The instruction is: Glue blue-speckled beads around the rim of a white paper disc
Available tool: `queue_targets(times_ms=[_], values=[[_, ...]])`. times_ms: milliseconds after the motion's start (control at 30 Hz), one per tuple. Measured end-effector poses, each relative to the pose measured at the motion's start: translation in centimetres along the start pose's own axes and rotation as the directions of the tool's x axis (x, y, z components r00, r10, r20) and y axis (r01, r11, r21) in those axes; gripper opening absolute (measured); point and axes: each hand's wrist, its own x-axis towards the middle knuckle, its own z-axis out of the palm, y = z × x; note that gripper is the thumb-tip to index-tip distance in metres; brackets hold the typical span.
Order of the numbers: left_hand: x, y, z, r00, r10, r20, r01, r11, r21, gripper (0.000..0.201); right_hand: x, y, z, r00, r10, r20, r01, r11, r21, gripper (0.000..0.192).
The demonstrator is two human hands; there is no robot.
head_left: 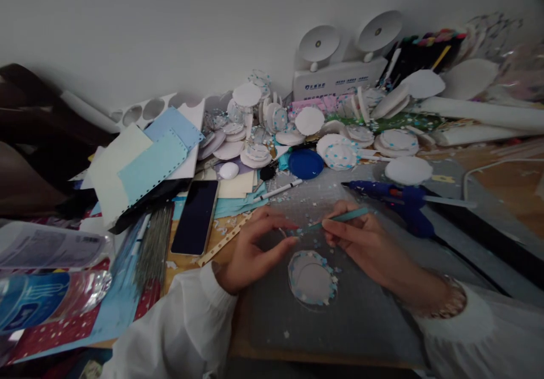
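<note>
My right hand [361,243] is closed around slim teal tweezers [351,214], whose narrow end points left over the grey cutting mat [272,322]. Close to that tip, my left hand [261,246] hovers with thumb and index finger slightly apart. Tiny pale-blue pieces lie near the fingertips; whether one touches the fingers is too small to tell. Just below both hands, a round white disc [315,280] rests on the mat, ringed with small blue and white flower-like pieces. More such bits are scattered around it.
A blue glue gun [403,197] with its cord lies at right. Left are a phone [195,217], a wire bundle [153,246] and plastic bottles [55,294]. Behind are a blue lid [306,164], many white discs [309,120] and a box [340,79] with two lamps.
</note>
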Motion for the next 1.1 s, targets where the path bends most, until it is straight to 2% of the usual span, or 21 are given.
queue_targets(times_ms=[233, 467, 733, 967, 1100], values=[[-0.14, -0.27, -0.04, 1.000, 0.024, -0.021, -0.023, 0.999, 0.036, 0.007, -0.03, 0.30, 0.18, 0.998, -0.057, 0.018, 0.059, 0.994, -0.091, 0.033], [-0.07, 0.11, -0.17, 0.997, 0.026, -0.068, -0.024, 0.999, 0.034, 0.006, 0.09, 0.29, 0.06, 0.997, -0.076, -0.015, 0.075, 0.992, -0.102, 0.034], [0.00, 0.10, 0.20, 0.998, -0.055, -0.020, 0.055, 0.998, -0.003, 0.007, 0.10, 0.24, -0.10, 0.973, -0.228, -0.031, 0.223, 0.968, -0.119, 0.026], [-0.17, 0.07, 0.28, 0.994, -0.105, 0.007, 0.105, 0.994, 0.003, 0.007, -0.21, -0.09, 0.35, 0.983, -0.174, -0.057, 0.167, 0.980, -0.108, 0.034], [-0.11, 0.10, 0.28, 0.996, -0.087, 0.011, 0.087, 0.996, -0.007, 0.010, -0.29, -0.03, 0.40, 0.991, -0.126, -0.044, 0.122, 0.989, -0.078, 0.033]])
